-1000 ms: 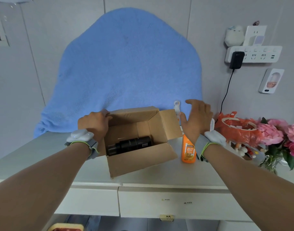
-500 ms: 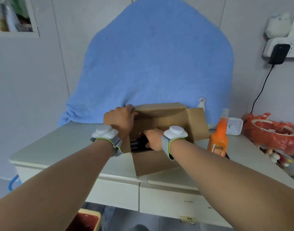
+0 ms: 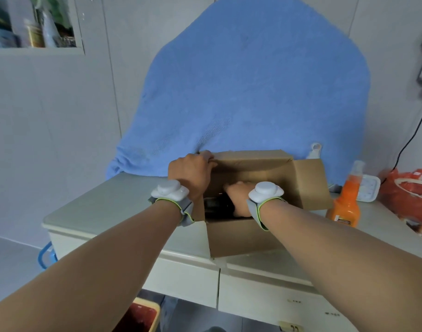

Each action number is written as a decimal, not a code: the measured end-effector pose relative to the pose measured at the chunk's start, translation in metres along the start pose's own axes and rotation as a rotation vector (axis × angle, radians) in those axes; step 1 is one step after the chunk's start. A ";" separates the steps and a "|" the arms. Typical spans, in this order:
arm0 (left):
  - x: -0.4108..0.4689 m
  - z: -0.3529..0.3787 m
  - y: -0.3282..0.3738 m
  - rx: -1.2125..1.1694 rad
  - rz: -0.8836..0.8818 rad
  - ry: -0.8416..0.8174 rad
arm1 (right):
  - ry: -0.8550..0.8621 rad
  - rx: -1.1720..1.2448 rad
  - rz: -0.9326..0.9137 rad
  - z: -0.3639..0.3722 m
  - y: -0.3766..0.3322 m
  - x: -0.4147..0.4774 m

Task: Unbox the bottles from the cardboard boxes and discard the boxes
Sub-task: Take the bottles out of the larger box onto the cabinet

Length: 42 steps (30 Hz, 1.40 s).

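- Cardboard box (image 3: 250, 238) sits open on the cabinet top (image 3: 114, 207), black bottle (image 3: 217, 206) lying inside.
- Your left hand (image 3: 190, 173) grips the box's left wall.
- Your right hand (image 3: 238, 200) is closed around the bottle.

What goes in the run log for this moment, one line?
stage: unboxing | left hand: gripping cardboard box back-left edge | right hand: inside box, on black bottle, grip unclear | bottle: not lifted out
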<state>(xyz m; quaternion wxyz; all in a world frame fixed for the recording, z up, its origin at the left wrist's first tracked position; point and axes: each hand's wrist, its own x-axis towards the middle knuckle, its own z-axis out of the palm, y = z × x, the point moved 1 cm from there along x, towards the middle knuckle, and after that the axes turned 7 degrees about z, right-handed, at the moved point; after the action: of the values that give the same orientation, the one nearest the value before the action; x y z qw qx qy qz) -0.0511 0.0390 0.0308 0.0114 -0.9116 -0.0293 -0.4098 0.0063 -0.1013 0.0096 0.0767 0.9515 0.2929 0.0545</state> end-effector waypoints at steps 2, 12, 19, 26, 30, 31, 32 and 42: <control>0.007 0.000 -0.009 0.001 -0.022 -0.046 | 0.036 0.118 -0.018 -0.010 0.008 -0.008; 0.019 -0.020 -0.054 0.035 -0.183 -0.191 | 0.412 0.809 0.032 -0.067 0.037 -0.024; 0.001 -0.044 -0.092 0.088 -0.323 -0.181 | 0.629 1.215 0.156 -0.082 0.048 -0.024; -0.016 -0.063 -0.126 0.152 -0.458 -0.171 | 0.651 1.260 0.421 -0.049 0.078 -0.030; -0.015 -0.061 -0.116 0.165 -0.460 -0.172 | 0.435 1.144 0.532 -0.004 0.087 -0.032; -0.014 -0.060 -0.114 0.172 -0.457 -0.170 | 0.392 1.135 0.546 0.005 0.088 -0.033; -0.013 -0.058 -0.111 0.179 -0.453 -0.168 | 0.359 1.129 0.560 0.014 0.088 -0.035; -0.009 -0.056 -0.113 0.163 -0.528 -0.166 | 0.284 0.962 0.646 0.023 0.091 -0.049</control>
<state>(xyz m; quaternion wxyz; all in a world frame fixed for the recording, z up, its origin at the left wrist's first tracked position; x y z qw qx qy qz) -0.1061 0.1484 0.0609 -0.0249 -0.8990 -0.2994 -0.3188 0.0191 -0.2065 0.0008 -0.4235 0.9036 -0.0121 0.0631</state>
